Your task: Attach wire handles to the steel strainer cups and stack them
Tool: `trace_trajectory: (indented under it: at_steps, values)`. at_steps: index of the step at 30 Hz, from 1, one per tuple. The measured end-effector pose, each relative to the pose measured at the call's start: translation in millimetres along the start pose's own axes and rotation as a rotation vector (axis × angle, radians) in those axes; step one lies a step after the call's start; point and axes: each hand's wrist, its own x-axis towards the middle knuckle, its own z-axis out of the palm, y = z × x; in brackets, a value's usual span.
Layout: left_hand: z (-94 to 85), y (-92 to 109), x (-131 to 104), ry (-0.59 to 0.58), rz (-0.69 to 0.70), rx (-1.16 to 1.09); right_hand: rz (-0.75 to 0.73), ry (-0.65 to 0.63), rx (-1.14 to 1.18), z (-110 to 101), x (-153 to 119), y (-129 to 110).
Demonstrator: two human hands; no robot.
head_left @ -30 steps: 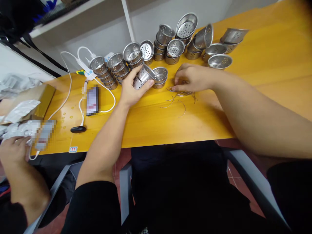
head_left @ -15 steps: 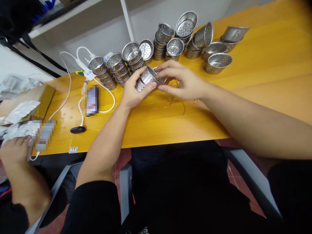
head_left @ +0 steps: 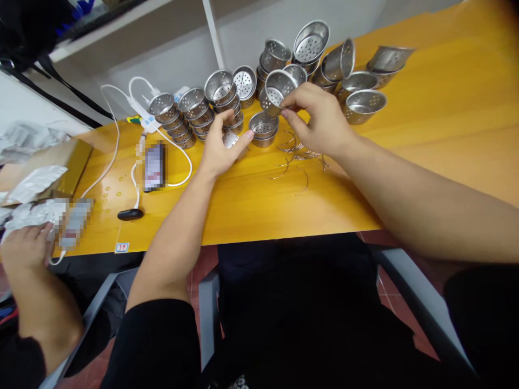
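My right hand [head_left: 318, 111] pinches a perforated metal strainer cup [head_left: 270, 100] at its lower right side, holding it tilted with its mouth up. My left hand [head_left: 221, 143] is curled around another strainer cup [head_left: 230, 140], mostly hidden behind the fingers and thumb; its thumb and forefinger are spread apart. Between the hands, a short stack of strainer cups [head_left: 263, 135] stands on the table. Thin curved wires [head_left: 306, 154] lie in a loose heap below my right hand.
Several stacks of strainer cups [head_left: 194, 111] line the back of the yellow table [head_left: 275, 210], with more cups [head_left: 363, 105] at right. A phone [head_left: 153, 167], white cables and a black plug-like piece [head_left: 130, 214] lie left. Another person's hand [head_left: 26, 248] rests near foil packets.
My right hand has lifted a strainer cup away from my left hand, up and to the right. The short stack between the hands now shows. My left hand has stayed nearly in place.
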Motion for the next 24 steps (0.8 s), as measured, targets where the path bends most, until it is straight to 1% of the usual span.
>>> trace_trajectory:
  at_steps: [2,4,9,14,18,22,24]
  values:
    - [3.6,-2.2,-1.8,-0.036,-0.046,-0.020,-0.011,-0.002,-0.026,3.2,0.6,2.4]
    - [5.8,0.6,-4.5,-0.084,-0.075,-0.029,-0.021,-0.019,-0.044,7.2,1.2,2.3]
    - [8.2,14.1,-9.9,-0.160,-0.074,-0.036,-0.036,-0.105,-0.047,15.8,4.0,3.8]
    - [13.0,14.2,-9.5,-0.162,-0.062,-0.098,-0.026,-0.147,-0.028,17.7,6.7,9.0]
    - [14.3,12.7,-9.2,-0.175,-0.080,-0.075,-0.048,-0.165,-0.044,15.1,8.3,9.9]
    - [13.1,16.5,-10.1,-0.164,-0.059,-0.058,-0.048,-0.194,-0.013,14.8,9.9,12.5]
    - [12.4,17.8,-10.8,-0.166,-0.049,-0.054,-0.055,-0.183,-0.043,15.6,10.4,15.0]
